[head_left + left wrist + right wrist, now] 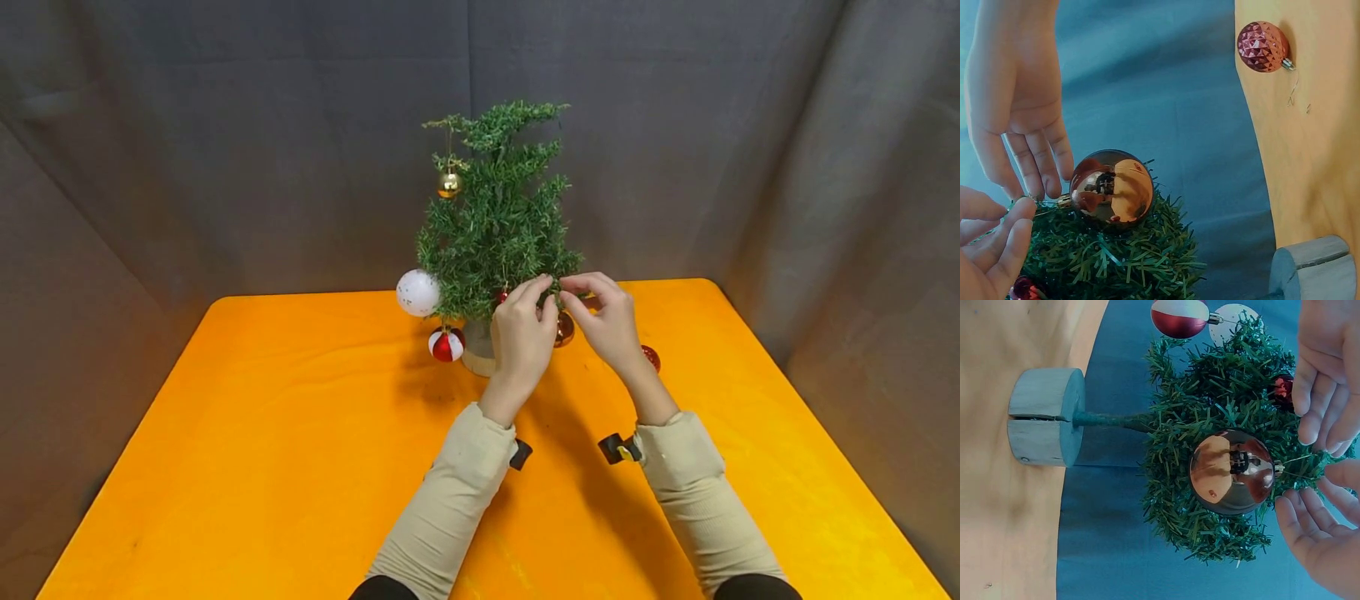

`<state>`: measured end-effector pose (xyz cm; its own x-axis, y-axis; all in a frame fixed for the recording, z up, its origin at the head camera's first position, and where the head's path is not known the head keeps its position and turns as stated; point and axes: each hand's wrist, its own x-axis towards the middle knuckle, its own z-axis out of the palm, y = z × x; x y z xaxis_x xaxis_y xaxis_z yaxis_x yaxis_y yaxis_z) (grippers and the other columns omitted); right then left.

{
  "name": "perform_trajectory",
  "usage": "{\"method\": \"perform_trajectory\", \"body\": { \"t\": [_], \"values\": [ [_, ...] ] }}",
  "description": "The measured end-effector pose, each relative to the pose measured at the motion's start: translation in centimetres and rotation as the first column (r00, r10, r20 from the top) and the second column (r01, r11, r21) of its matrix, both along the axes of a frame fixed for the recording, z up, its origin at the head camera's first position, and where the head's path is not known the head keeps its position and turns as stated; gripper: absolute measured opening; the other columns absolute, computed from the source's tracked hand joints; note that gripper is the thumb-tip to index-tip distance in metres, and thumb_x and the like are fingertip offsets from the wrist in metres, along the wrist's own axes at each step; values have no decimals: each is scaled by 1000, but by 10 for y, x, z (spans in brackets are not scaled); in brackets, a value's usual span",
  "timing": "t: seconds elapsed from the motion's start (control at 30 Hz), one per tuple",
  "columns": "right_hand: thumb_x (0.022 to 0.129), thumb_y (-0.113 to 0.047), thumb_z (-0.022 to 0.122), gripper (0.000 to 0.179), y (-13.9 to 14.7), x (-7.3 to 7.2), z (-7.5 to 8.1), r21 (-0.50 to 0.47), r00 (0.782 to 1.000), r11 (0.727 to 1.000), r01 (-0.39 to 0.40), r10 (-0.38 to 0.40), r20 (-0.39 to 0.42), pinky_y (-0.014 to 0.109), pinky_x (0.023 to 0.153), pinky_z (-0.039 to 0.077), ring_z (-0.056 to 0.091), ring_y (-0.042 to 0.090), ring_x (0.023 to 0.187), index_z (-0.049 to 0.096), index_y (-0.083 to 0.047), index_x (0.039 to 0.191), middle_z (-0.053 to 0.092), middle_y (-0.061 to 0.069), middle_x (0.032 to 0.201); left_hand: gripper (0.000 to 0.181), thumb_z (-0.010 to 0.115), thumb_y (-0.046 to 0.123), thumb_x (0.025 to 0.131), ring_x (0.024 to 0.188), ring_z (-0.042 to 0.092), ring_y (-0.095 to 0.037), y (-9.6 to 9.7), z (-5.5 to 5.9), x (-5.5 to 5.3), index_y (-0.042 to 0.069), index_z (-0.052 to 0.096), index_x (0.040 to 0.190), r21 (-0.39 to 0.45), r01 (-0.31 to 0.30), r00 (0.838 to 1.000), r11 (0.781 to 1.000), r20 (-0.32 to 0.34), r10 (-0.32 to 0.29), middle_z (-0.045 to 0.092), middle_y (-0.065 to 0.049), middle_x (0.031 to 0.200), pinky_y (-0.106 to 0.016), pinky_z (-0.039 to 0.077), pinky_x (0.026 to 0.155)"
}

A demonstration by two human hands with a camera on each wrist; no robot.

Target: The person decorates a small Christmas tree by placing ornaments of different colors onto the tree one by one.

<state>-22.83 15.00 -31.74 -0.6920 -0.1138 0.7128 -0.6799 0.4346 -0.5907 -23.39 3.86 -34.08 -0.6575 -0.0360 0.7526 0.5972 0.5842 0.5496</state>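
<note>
A shiny copper bauble (pixel 1232 475) hangs cap up against the lower front branches of a small artificial Christmas tree (pixel 498 208). Two strands of its thin gold string (pixel 1297 457) spread from the cap toward both sets of fingertips. My left hand (pixel 525 333) pinches the string by a branch tip, thumb against forefinger. Facing it from the other side, my right hand (pixel 607 321) has thumb and forefinger drawn close at the same string, its other fingers loosely bent. In the head view the hands partly cover the bauble. A small red bauble (pixel 1283 387) hangs beside the left fingers.
A white speckled ball (pixel 417 292), a red-and-white bauble (pixel 446 343) and a small gold bauble (pixel 449 183) hang on the tree's left side. A red textured bauble (pixel 1263 47) lies on the orange table (pixel 300 467). The tree stands on a round wooden base (pixel 1044 417).
</note>
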Motion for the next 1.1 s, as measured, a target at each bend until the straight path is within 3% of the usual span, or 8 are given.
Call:
{"method": "perform_trajectory", "body": {
  "t": [0.37, 0.7, 1.1],
  "values": [
    [82, 10, 57, 13, 4, 2, -1, -3, 1000, 1000, 9, -9, 20, 8, 67, 41, 56, 33, 79, 61, 16, 92, 58, 26, 88, 16, 57, 4, 85, 54, 55, -11, 0, 7, 5, -1, 68, 96, 13, 38, 996, 999, -87, -37, 64, -11, 98, -12, 43, 52],
    [80, 10, 59, 12, 8, 4, -4, 16, 1000, 1000, 24, -24, 13, 12, 67, 43, 57, 32, 77, 62, 15, 90, 59, 25, 86, 14, 58, 4, 85, 62, 57, -13, -4, 20, 11, -1, 67, 95, 30, 65, 988, 997, -143, -60, 64, -11, 92, -12, 41, 53],
    [80, 11, 58, 12, 14, 8, -14, 19, 999, 1000, 12, -13, 49, 8, 66, 41, 56, 33, 78, 62, 16, 90, 60, 26, 87, 15, 59, 1, 84, 74, 59, -17, -11, 42, 10, -3, 67, 96, 8, 88, 975, 996, -208, -84, 64, -12, 93, -16, 44, 65]
  ]
}}
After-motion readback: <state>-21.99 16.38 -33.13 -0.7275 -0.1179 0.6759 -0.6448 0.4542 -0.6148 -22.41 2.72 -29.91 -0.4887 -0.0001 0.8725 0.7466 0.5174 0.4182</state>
